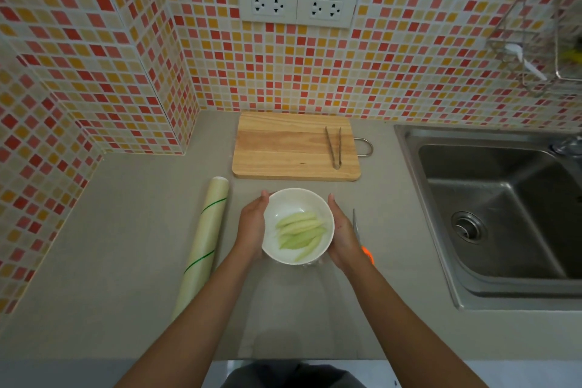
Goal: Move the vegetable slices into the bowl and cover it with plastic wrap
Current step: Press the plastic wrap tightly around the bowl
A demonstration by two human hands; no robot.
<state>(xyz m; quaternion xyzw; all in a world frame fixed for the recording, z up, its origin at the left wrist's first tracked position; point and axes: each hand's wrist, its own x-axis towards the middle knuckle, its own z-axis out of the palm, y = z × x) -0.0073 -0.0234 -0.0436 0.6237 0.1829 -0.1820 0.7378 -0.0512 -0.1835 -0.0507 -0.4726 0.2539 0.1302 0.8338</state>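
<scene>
- White bowl (297, 198) on the grey countertop (126, 230), just in front of the wooden cutting board (283, 145); pale green vegetable slices (299, 230) lie inside it
- Left hand (252, 227) cupped flat against the bowl's left wall, fingers extended
- Right hand (343, 230) cupped against the right wall in the same manner
- Clear film, faintly visible, at the bowl's near edge; whether it covers the bowl cannot be told
- Plastic wrap roll (204, 242) lying left of the bowl
- Metal tongs (334, 146) on the board
- Scissors (359, 236), orange-handled, just right of the right hand
- Steel sink (441, 261) at far right
</scene>
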